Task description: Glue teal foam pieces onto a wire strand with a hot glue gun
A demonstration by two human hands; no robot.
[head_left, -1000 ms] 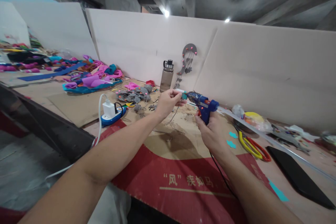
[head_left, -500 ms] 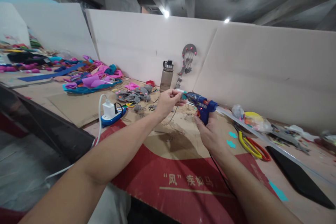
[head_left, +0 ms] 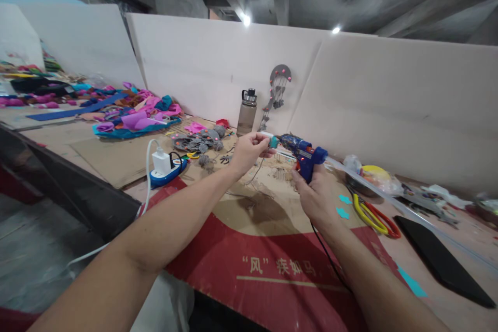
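Note:
My right hand is wrapped round the handle of a blue hot glue gun, which points left; a long clear glue stick sticks out of its back. Just off the nozzle, my left hand pinches a small teal and white piece, too small to name surely. A thin grey cord hangs down from those fingers to the cardboard. Two teal cut-outs lie right of my right hand.
Scissors with yellow and red handles and a black phone-like slab lie at the right. A bottle stands by the white partition. Grey felt pieces, a blue power strip and coloured cloth are at the left.
The glue gun in my right hand has drawn back slightly to the right, so its nozzle is farther from my left fingers. More of the teal piece shows.

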